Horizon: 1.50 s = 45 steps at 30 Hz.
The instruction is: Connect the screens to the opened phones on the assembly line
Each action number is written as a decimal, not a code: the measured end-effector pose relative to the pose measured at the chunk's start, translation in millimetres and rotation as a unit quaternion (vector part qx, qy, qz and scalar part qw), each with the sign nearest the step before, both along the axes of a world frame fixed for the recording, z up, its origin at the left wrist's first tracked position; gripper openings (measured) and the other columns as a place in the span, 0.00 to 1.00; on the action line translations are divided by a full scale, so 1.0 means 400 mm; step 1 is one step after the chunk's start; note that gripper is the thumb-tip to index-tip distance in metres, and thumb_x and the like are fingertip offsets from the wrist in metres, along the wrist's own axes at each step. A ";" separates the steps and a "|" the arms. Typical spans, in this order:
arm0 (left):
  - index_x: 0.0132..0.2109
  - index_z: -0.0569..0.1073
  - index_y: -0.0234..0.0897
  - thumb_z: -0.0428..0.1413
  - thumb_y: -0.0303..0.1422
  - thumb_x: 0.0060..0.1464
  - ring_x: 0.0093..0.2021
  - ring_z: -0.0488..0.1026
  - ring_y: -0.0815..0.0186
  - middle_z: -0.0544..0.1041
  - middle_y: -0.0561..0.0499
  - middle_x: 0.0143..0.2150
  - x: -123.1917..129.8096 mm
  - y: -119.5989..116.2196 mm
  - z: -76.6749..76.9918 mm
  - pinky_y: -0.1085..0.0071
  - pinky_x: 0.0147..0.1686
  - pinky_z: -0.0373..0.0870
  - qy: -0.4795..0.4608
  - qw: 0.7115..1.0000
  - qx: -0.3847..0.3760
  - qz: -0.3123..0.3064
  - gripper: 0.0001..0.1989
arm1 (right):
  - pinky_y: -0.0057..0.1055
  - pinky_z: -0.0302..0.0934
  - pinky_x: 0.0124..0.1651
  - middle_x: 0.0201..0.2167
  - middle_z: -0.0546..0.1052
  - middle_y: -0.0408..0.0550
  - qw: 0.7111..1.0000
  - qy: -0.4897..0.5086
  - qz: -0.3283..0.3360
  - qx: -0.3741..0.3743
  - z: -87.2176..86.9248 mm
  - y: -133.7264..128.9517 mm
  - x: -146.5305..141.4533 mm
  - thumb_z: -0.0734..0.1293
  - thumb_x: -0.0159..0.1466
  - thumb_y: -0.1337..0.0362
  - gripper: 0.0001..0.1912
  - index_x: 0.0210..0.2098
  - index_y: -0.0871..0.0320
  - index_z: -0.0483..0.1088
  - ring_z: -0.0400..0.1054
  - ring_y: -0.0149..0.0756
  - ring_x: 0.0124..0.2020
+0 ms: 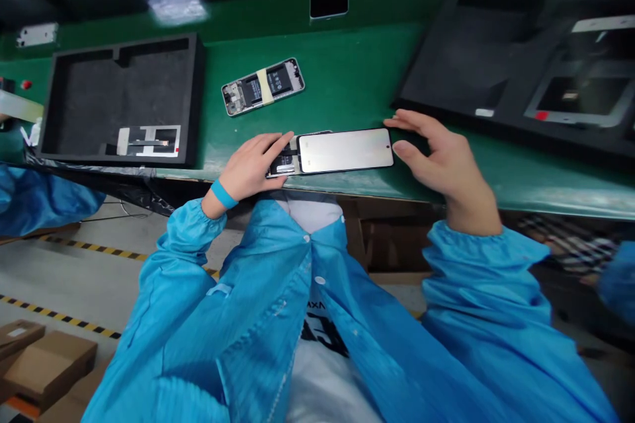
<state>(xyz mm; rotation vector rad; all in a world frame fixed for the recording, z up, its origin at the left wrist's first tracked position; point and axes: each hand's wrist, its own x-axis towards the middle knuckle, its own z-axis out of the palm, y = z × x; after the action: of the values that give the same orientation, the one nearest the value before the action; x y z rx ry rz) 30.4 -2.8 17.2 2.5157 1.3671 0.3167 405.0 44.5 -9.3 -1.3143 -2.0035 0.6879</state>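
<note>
- Sleeves reach forward to the near edge of the green surface.
- Left hand, palm down, grips the opened phone between thumb and fingers.
- Right hand is open, thumb and fingers parted beside the lit screen; contact is unclear.
- Screen lies between both hands, partly over the phone.

Looks like a phone wkshop: green bench w/ opened phone, phone screen & black tray; yellow-black flr tape, cardboard boxes
</note>
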 end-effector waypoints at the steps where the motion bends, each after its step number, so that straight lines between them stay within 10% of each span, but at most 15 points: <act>1: 0.76 0.60 0.35 0.62 0.38 0.60 0.69 0.69 0.43 0.71 0.33 0.71 0.002 0.002 -0.002 0.47 0.70 0.68 -0.001 1.000 -0.002 -0.001 0.41 | 0.51 0.64 0.74 0.62 0.81 0.58 1.000 0.001 0.001 -0.002 0.000 0.000 0.000 0.67 0.71 0.40 0.36 0.70 0.54 0.70 0.73 0.53 0.67; 17: 0.72 0.66 0.35 0.62 0.51 0.63 0.71 0.66 0.39 0.67 0.29 0.71 -0.043 0.005 0.014 0.38 0.71 0.64 -0.013 1.000 -0.001 -0.007 0.38 | 0.52 0.68 0.71 0.63 0.79 0.62 0.998 0.013 0.042 0.040 -0.014 0.003 0.015 0.70 0.69 0.40 0.40 0.72 0.57 0.68 0.76 0.54 0.64; 26: 0.70 0.68 0.34 0.64 0.36 0.57 0.65 0.73 0.44 0.74 0.33 0.67 0.017 0.013 0.027 0.49 0.66 0.72 0.050 0.999 -0.006 -0.013 0.35 | 0.52 0.67 0.71 0.63 0.79 0.61 0.999 0.000 0.029 0.024 -0.003 0.000 0.006 0.70 0.67 0.38 0.41 0.71 0.55 0.68 0.75 0.53 0.64; 39: 0.79 0.56 0.36 0.63 0.33 0.60 0.74 0.66 0.41 0.67 0.32 0.75 0.039 0.000 0.058 0.36 0.73 0.62 0.066 0.997 -0.041 -0.001 0.43 | 0.53 0.63 0.74 0.66 0.77 0.58 0.999 -0.008 0.040 0.006 0.002 0.001 0.009 0.74 0.64 0.44 0.41 0.72 0.51 0.66 0.72 0.55 0.68; 45: 0.72 0.66 0.34 0.63 0.37 0.64 0.71 0.69 0.44 0.70 0.32 0.72 0.001 0.007 0.038 0.45 0.70 0.68 0.008 1.000 -0.014 -0.017 0.33 | 0.55 0.63 0.74 0.68 0.75 0.59 0.996 -0.038 0.074 0.026 0.001 0.001 0.011 0.75 0.63 0.37 0.48 0.75 0.51 0.63 0.69 0.58 0.70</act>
<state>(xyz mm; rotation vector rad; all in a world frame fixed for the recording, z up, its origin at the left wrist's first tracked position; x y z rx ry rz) 30.9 -0.2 32.3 2.5214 1.3226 0.2682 409.5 45.1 -9.0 -1.1868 -2.1809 0.6565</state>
